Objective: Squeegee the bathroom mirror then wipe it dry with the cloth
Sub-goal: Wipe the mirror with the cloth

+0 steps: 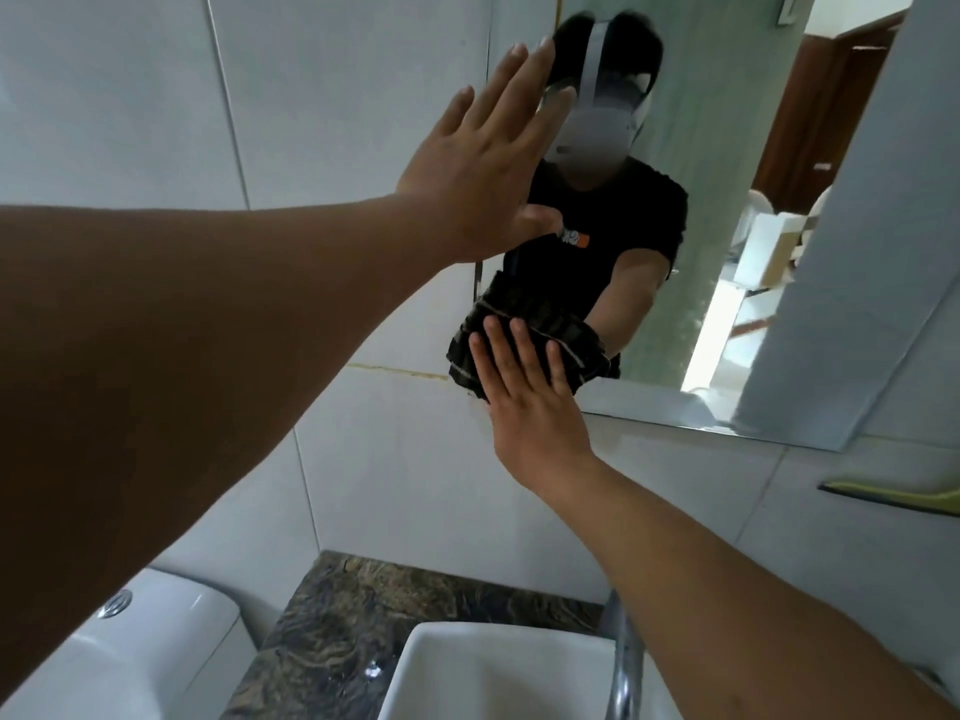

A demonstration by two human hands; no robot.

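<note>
The bathroom mirror hangs on the tiled wall at upper right. My right hand lies flat with its fingers spread on a dark striped cloth, pressing it against the mirror's lower left corner. My left hand is raised with the palm flat and fingers apart at the mirror's left edge, holding nothing. A yellow-green squeegee with a dark blade lies at the right edge of the view, below the mirror.
A white basin sits below with a chrome tap rising at its right. The dark marbled counter surrounds it. A white toilet cistern stands at lower left. The mirror reflects a person and a doorway.
</note>
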